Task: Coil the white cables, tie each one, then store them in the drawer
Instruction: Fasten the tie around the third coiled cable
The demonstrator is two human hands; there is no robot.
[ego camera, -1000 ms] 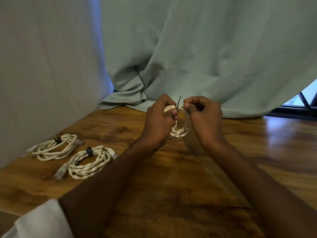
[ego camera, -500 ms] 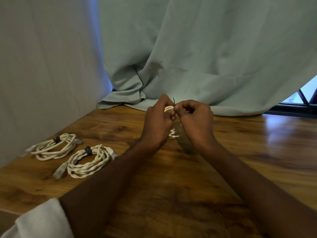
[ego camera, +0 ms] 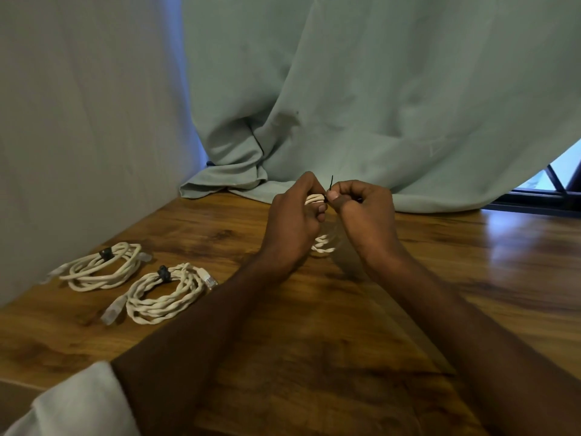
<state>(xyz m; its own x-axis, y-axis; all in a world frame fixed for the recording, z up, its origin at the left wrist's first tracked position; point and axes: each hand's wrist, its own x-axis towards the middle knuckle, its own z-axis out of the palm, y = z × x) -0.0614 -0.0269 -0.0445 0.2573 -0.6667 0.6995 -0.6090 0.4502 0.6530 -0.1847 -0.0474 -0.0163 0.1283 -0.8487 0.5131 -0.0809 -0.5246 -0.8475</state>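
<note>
Three white cables show in our view. Two of them lie coiled on the wooden desk [ego camera: 314, 357] at the left of the frame: the farther coil [ego camera: 100, 268] sits nearer the wall, bound by a black tie [ego camera: 106, 253], and the nearer coil [ego camera: 166, 292] lies just beside it to the right, bound by its own black tie [ego camera: 163, 273], with clear plugs sticking out at its ends. The two coils lie close together but apart.

We hold the third coil [ego camera: 323, 243] upright above the desk, a little above the middle of the frame. Our left hand [ego camera: 294, 221] grips the top of this coil, its fingers [ego camera: 320, 212] curled round the white strands. Our right hand [ego camera: 364, 212] is touching it from the right, its fingers curled tight and pinching a thin black tie [ego camera: 330, 184] against the top of the coil; the free end of that tie sticks up between the two hands. The lower loops of the coil hang between our wrists, just over the wood.

A pale green curtain [ego camera: 377, 105] hangs behind our hands and bunches on the desk's far edge. At the lower left, a white sleeve [ego camera: 78, 401] covers our left upper arm.
</note>
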